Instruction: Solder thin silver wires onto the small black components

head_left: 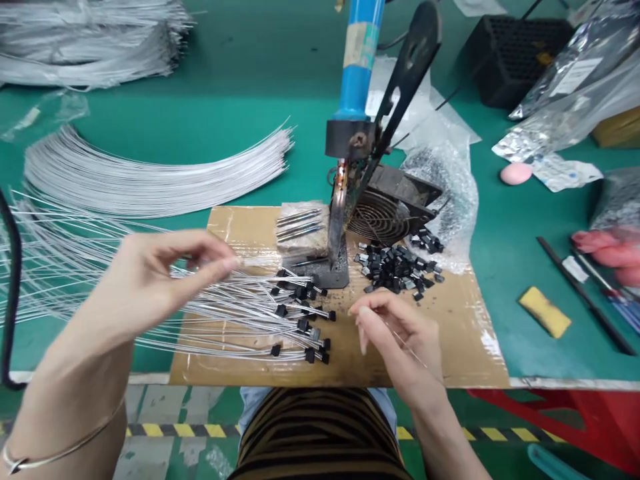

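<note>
My left hand [170, 280] is closed in a pinch above the wires, its fingertips on what looks like a thin white wire [257, 261]. Beneath it lie many white wires [235, 303] with black connectors [310, 355] on their right ends. My right hand [400, 333] is pinched round a thin strand of solder wire [407, 348], which runs back across the palm. Between and beyond the hands, a blue-handled soldering iron [356, 73] stands tip down in a black holder [403, 87]. Loose black connectors [397, 267] are heaped beyond my right hand.
A cardboard sheet [465, 347] lies under the work. Several iron tips [300, 223] rest on a block left of the iron. A small fan [383, 213] stands behind it. White wire bundles [160, 187] lie at left; a yellow sponge [545, 312] is at right.
</note>
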`<state>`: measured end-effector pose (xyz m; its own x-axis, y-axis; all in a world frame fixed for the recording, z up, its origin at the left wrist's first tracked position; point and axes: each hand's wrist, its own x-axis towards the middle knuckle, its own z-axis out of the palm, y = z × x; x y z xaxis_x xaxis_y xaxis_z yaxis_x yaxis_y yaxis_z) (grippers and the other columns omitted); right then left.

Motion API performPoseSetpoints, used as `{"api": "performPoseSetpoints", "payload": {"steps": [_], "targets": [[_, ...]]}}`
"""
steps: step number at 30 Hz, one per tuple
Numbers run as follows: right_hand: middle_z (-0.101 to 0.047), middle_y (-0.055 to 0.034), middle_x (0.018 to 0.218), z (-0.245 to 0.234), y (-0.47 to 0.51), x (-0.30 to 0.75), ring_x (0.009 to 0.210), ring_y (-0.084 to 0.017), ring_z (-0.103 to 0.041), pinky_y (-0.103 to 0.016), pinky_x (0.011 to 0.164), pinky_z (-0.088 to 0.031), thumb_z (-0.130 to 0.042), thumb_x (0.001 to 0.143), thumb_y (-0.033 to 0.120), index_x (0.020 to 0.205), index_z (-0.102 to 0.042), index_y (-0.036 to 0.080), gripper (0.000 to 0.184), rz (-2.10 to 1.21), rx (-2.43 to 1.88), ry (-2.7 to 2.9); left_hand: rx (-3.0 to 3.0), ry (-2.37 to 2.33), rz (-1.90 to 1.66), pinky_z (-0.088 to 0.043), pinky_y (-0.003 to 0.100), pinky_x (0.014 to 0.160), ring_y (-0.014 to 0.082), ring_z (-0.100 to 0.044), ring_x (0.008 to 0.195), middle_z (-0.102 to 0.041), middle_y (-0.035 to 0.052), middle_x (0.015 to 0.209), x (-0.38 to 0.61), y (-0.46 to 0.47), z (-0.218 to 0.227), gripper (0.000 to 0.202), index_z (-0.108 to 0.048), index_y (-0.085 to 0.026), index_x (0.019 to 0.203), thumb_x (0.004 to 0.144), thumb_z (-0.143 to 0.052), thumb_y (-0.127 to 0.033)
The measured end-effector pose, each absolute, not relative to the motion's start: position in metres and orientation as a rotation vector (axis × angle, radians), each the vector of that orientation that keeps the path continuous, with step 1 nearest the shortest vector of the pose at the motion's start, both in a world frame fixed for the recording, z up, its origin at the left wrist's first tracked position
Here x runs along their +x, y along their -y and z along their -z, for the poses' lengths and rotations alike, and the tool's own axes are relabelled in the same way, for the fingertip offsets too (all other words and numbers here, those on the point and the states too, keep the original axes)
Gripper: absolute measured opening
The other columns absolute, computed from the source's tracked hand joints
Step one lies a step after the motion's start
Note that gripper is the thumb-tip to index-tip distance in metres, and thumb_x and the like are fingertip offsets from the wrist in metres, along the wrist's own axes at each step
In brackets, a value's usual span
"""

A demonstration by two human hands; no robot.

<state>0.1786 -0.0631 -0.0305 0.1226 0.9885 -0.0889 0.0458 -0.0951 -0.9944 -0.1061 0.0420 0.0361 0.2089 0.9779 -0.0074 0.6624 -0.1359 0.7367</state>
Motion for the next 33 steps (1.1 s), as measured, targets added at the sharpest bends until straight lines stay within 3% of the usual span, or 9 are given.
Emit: {"api": "performPoseSetpoints", "payload": {"steps": [5, 7, 11, 15, 18, 24, 28, 33], "targets": [[-0.065, 0.0011, 0.071, 0.043, 0.068, 0.193, 0.055, -0.01, -0.059, -0.021, 0.05, -0.049, -0.072, 0.1, 0.034, 0.089, -0.077, 0.02, 0.019, -1.063, -1.413, 1.078, 1.943, -1.89, -1.046, -0.047, 0.027, 0.08, 0.0107, -0.061, 0.079, -0.072, -0.0063, 0.081, -0.116, -0.09, -0.034, 0.008, -0.079, -0.017, 0.088, 0.089, -0.076, -0.024], [-0.066, 0.0012, 0.069, 0.047, 0.07, 0.197, 0.054, -0.011, -0.06, -0.021, 0.049, -0.05, -0.073, 0.1, 0.033, 0.089, -0.077, 0.02, 0.017, -1.036, -1.412, 1.088, 1.804, -1.825, -1.102, -0.051, 0.026, 0.074, 0.0107, -0.066, 0.075, -0.073, -0.0061, 0.078, -0.115, -0.116, -0.024, 0.013, -0.08, -0.013, 0.091, 0.087, -0.076, -0.026], [-0.066, 0.001, 0.069, 0.049, 0.072, 0.2, 0.053, -0.011, -0.06, -0.02, 0.048, -0.051, -0.075, 0.099, 0.034, 0.089, -0.078, 0.021, 0.016, -0.992, -1.446, 1.07, 1.786, -1.848, -1.23, -0.047, 0.024, 0.069, 0.0079, -0.062, 0.073, -0.073, -0.006, 0.074, -0.106, -0.149, 0.0, 0.015, -0.08, -0.013, 0.086, 0.08, -0.083, -0.027], [-0.066, 0.0017, 0.067, 0.048, 0.074, 0.204, 0.054, -0.01, -0.06, -0.019, 0.05, -0.051, -0.075, 0.099, 0.035, 0.09, -0.078, 0.022, 0.016, -0.982, -1.464, 1.023, 1.759, -1.795, -1.303, -0.047, 0.026, 0.065, 0.0081, -0.062, 0.065, -0.071, -0.0049, 0.071, -0.1, -0.142, -0.004, 0.014, -0.079, -0.014, 0.086, 0.083, -0.081, -0.028], [-0.067, 0.0015, 0.066, 0.048, 0.074, 0.206, 0.053, -0.01, -0.061, -0.019, 0.051, -0.051, -0.074, 0.1, 0.034, 0.091, -0.079, 0.022, 0.016, -0.98, -1.446, 1.011, 1.771, -1.743, -1.202, -0.042, 0.025, 0.058, 0.008, -0.057, 0.059, -0.071, -0.0021, 0.068, -0.106, -0.115, -0.027, 0.014, -0.079, -0.012, 0.081, 0.082, -0.083, -0.026], [-0.065, 0.0022, 0.071, 0.043, 0.072, 0.187, 0.052, -0.008, -0.058, -0.02, 0.048, -0.046, -0.071, 0.101, 0.038, 0.084, -0.075, 0.021, 0.024, -1.178, -1.387, 1.007, 1.679, -1.331, -0.501, -0.043, 0.021, 0.055, 0.0107, -0.059, 0.057, -0.07, 0.0023, 0.062, -0.122, -0.059, -0.043, 0.018, -0.079, -0.012, 0.069, 0.078, -0.084, -0.027], [-0.064, 0.0014, 0.075, 0.037, 0.067, 0.172, 0.062, -0.01, -0.057, -0.023, 0.056, -0.043, -0.068, 0.103, 0.039, 0.084, -0.071, 0.021, 0.026, -1.285, -1.325, 1.15, 1.647, -1.195, -0.407, -0.04, 0.017, 0.05, 0.0084, -0.054, 0.054, -0.067, 0.0002, 0.059, -0.112, -0.039, -0.024, 0.027, -0.078, -0.017, 0.07, 0.087, -0.08, -0.038], [-0.064, 0.0017, 0.08, 0.032, 0.06, 0.165, 0.072, -0.012, -0.058, -0.025, 0.063, -0.043, -0.071, 0.101, 0.036, 0.085, -0.068, 0.022, 0.022, -1.336, -1.262, 1.228, 1.597, -1.143, -0.416, -0.041, 0.017, 0.049, 0.0094, -0.054, 0.054, -0.066, 0.0002, 0.06, -0.1, -0.03, -0.017, 0.025, -0.076, -0.019, 0.07, 0.09, -0.077, -0.034]]}}
